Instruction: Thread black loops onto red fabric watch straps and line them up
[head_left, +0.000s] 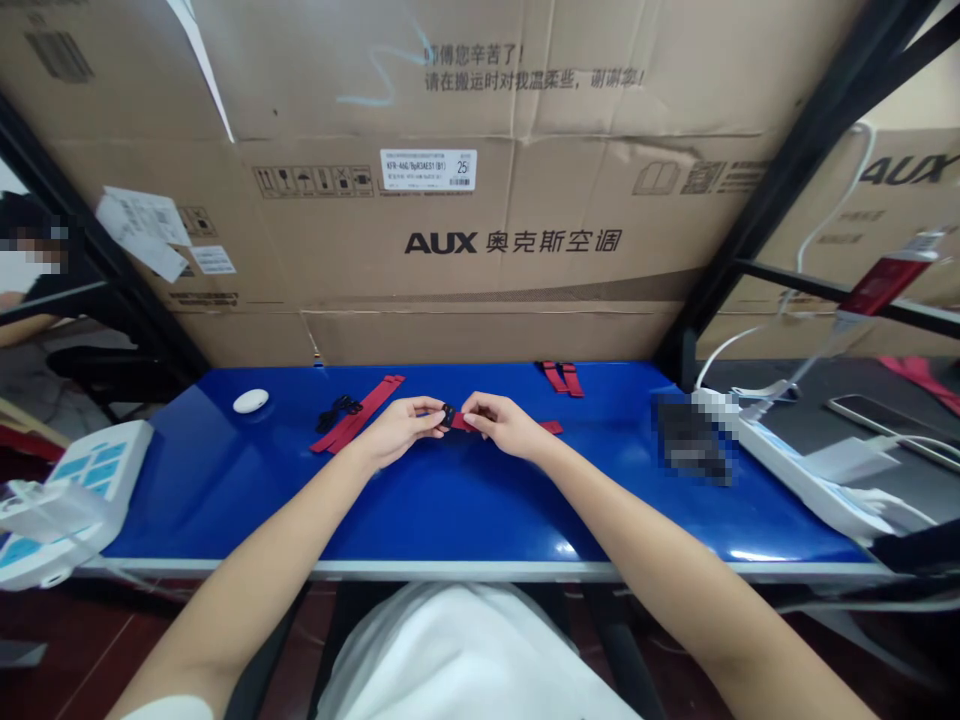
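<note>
Both my hands meet above the middle of the blue table [465,500]. My left hand [401,428] pinches a small black buckle [448,415] between thumb and fingers. My right hand [504,423] grips a red strap [551,427] whose end runs into that buckle; the strap's far end shows past my wrist. Several red straps [358,412] lie on the table left of my left hand, with a few black buckles [337,408] beside them. Another pair of red straps [562,377] lies at the back of the table.
A white round object [250,400] sits at the table's left rear. Large cardboard boxes [480,200] stand behind. A white power strip [795,470] with cables lies at the right, a white and blue device [67,490] at the left edge. Another person [30,260] is at far left.
</note>
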